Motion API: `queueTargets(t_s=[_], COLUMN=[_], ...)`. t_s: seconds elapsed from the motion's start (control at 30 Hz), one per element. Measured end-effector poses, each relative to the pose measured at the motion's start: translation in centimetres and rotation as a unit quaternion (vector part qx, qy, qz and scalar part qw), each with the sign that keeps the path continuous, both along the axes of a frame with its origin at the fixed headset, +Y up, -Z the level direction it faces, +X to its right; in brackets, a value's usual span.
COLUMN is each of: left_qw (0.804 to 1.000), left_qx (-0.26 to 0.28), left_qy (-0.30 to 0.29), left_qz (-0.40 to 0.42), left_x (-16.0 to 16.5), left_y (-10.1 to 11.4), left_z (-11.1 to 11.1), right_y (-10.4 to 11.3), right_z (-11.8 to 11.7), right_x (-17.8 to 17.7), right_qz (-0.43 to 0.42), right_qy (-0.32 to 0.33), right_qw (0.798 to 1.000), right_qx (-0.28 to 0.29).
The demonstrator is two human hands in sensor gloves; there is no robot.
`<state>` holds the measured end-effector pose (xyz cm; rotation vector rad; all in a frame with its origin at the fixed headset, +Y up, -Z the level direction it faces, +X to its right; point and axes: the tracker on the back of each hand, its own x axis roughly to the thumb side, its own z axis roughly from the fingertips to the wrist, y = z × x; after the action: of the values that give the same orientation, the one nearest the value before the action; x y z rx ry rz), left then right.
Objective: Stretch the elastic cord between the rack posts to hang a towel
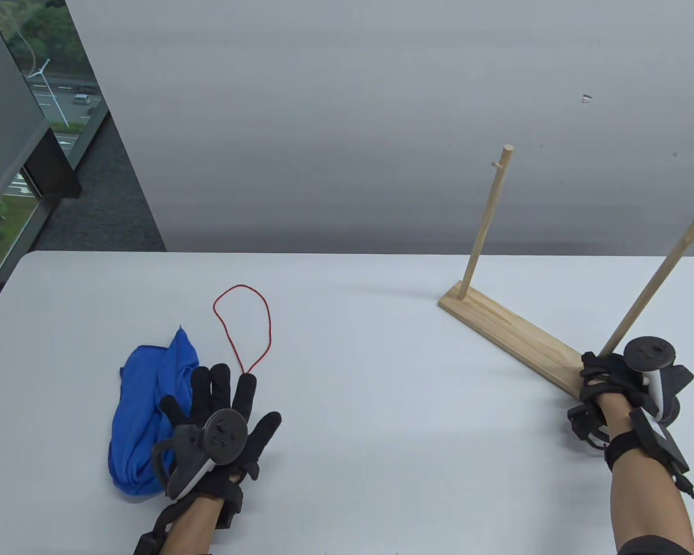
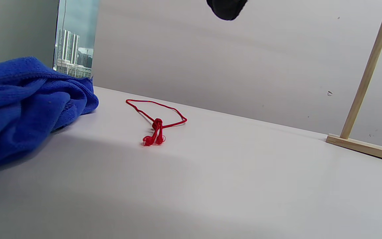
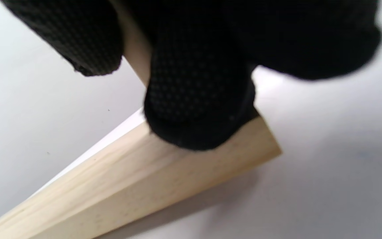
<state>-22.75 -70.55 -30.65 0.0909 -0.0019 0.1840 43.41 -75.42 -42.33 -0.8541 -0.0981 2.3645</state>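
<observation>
Two hands at cord and rack.
Left hand (image 1: 222, 413) spread flat over cord (image 1: 244, 324), beside towel (image 1: 147, 413); right hand (image 1: 610, 384) grasps near post (image 1: 650, 289).

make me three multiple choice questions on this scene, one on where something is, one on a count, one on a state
1. Where does the red elastic cord lie?
A. on the table beside the blue towel
B. looped over a post
C. in the right hand

2. How many upright posts does the wooden rack have?
A. one
B. two
C. four

3. What is the right hand doing?
A. resting flat on the table
B. gripping the near post at its foot
C. holding the towel

Answers:
1. A, the cord lies slack next to the towel.
2. B, two posts rise from the base.
3. B, its fingers wrap the post's foot.
</observation>
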Motion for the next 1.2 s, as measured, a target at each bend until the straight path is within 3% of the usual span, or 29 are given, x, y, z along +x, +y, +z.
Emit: queueTargets(t_s=[0.63, 1.2], left_qw=[1.0, 1.0], left_qx=[-0.004, 0.006], left_qy=[-0.004, -0.003], left_qz=[-0.001, 0.008], left_x=[-0.1, -0.5], left_y=[-0.1, 0.0], left_z=[0.0, 0.3], right_y=[2.7, 5.8], right_z=[0.4, 1.9], right_x=[-2.5, -8.3], right_qz=[-0.007, -0.034], right_qy=[0.056, 0.171], right_qw=[0.997, 0.976], right_qx=[0.061, 0.126])
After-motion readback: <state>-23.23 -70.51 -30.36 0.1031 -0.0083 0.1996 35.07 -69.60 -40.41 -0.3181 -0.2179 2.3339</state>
